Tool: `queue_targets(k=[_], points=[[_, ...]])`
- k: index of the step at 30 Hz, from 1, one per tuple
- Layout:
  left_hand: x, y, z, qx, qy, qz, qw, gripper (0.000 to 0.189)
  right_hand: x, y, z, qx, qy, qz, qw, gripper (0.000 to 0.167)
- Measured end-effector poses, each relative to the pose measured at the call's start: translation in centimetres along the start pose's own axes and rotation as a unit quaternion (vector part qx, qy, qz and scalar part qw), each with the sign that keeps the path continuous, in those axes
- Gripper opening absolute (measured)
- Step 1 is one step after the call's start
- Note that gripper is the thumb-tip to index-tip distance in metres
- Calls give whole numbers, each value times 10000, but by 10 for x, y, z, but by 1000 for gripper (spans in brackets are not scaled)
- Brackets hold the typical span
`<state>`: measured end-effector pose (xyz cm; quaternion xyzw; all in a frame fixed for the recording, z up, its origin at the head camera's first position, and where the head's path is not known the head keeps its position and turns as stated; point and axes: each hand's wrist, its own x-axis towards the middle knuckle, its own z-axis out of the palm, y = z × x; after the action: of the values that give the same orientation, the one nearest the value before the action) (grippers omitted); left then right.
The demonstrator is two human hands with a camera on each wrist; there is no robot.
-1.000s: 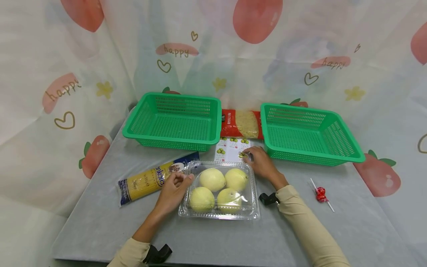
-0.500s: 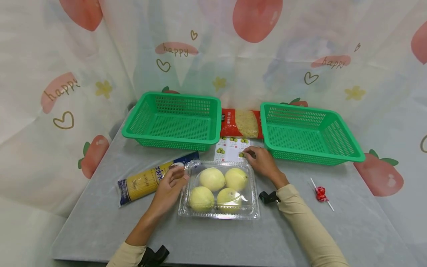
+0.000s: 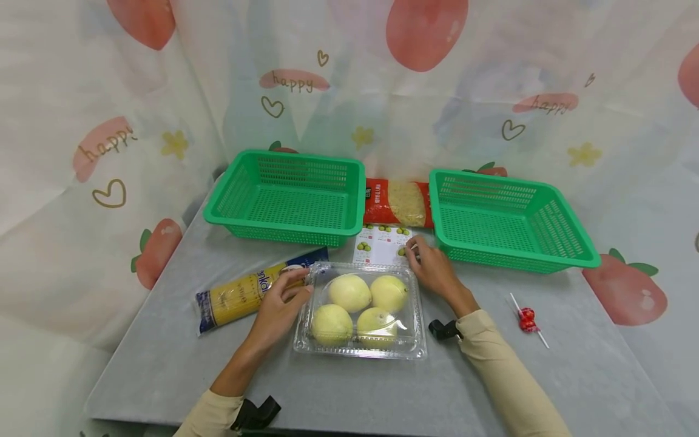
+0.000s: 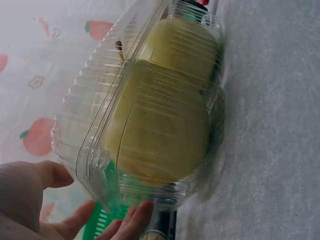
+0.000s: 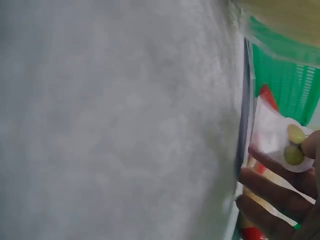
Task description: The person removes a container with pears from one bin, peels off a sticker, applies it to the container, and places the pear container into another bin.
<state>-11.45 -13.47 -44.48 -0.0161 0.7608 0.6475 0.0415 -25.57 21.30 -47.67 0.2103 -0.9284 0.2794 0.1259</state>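
Observation:
A clear plastic clamshell box (image 3: 357,352) of round pale yellow-green fruit (image 3: 349,294) sits closed on the table. My left hand (image 3: 281,306) is at its left side, fingers loosely bent, thumb and fingertips right by the box's edge. In the left wrist view, the thumb (image 4: 57,175) is beside the lid's rim and a fingertip (image 4: 142,212) is at the lower corner. Behind the box, my right hand (image 3: 434,264) pinches a white sticker (image 5: 292,150) printed with green fruit between thumb and index finger. It is at the right side of a sticker sheet (image 3: 382,250).
Two green plastic baskets (image 3: 284,233) (image 3: 516,258) stand at the back, a red noodle bag (image 3: 406,203) between them. A spaghetti packet (image 3: 240,294) lies left of the box. On the right lies a red-wrapped lollipop pair (image 3: 527,320). A patterned curtain (image 3: 306,127) hangs behind.
My left hand has shifted slightly and its fingers have loosened at the box's edge. The right hand has moved a little to the right by the sticker sheet. The box stays put.

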Motion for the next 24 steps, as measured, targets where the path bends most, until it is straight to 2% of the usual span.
queue_targets(k=[5, 13, 17, 24], points=[[0, 0, 0, 35, -3, 72, 10000, 49, -6, -15, -14, 49, 282, -190, 9994, 9], [-1, 2, 0, 291, 18, 266, 9992, 46, -15, -57, -55, 531, 521, 192, 9970, 14], [0, 2, 0, 246, 21, 276, 9993, 46, -20, -77, -67, 606, 340, 65, 9976, 13], [1, 0, 3, 276, 12, 299, 9992, 46, -27, -110, -70, 727, -318, -241, 9966, 10]])
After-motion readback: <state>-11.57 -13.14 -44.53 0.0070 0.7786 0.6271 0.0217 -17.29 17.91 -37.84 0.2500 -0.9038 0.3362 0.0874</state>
